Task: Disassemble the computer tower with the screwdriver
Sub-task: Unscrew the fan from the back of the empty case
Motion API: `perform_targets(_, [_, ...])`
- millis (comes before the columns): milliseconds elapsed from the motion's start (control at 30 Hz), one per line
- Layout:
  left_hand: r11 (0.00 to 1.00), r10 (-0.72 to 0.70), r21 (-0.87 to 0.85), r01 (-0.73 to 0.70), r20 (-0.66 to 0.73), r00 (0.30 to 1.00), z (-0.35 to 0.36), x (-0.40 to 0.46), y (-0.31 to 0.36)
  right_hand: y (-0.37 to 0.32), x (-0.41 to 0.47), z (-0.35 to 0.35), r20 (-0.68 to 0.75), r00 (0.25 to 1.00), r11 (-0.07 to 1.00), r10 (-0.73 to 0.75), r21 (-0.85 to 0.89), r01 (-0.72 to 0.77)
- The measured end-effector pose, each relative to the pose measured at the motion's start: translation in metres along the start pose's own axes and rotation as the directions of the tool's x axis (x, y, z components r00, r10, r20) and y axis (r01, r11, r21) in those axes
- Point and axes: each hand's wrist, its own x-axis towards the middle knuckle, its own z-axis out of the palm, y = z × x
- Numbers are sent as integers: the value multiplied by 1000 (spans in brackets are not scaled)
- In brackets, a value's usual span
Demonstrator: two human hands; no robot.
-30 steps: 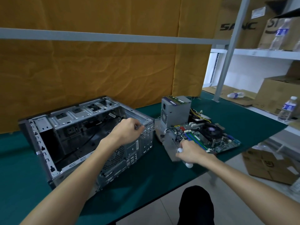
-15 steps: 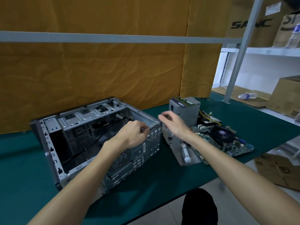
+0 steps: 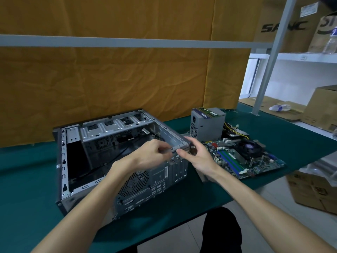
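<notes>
The grey computer tower case (image 3: pixel 149 181) lies on its side on the green mat, open side up and mostly bare inside, with a black cable showing. My left hand (image 3: pixel 151 156) has its fingers curled on the metal rim (image 3: pixel 175 149) at the case's rear top corner. My right hand (image 3: pixel 198 156) meets it from the right, thumb and fingers pinching the same rim at the corner. No screwdriver is visible; my right wrist covers the metal panel (image 3: pixel 203 177) beside the case.
A grey power supply (image 3: pixel 207 125) stands right of the case, a memory stick (image 3: pixel 207 111) on top. The removed motherboard (image 3: pixel 246 159) with its fan lies at the mat's right edge. Cardboard boxes (image 3: pixel 313 190) sit on the floor, and shelves hold boxes and bottles at right.
My right hand laid the white-handled screwdriver on the metal panel, then moved left to the case's rear corner. My left hand stayed on the rim. The view shifted left.
</notes>
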Motion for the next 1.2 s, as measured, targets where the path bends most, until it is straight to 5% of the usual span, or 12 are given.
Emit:
perform_targets(133, [996,-49,-79,50,25,999,-1,-1,5,-10,-4,8,19,970,907,244,349,-235])
perform_targets(333, [998,-4,64,7,-47,999,7,-3,3,-19,-14,8,47,970,903,238,358,-238])
perform_targets(467, [956,61,291,-36,-76,995,9,-6,7,-10,-27,-11,176,963,978,206,-68,-197])
perform_targets(600, [880,139,471,-66,-122,983,14,-10,9,-32,5,-23,126,975,983,181,7,-183])
perform_targets(800, [796,299,581,-168,-135,945,13,-12,16,-50,42,0,150,975,895,164,-438,-83])
perform_targets(1200, [769,403,571,-286,-86,911,24,-38,42,-41,-8,-25,17,988,829,150,-547,-117])
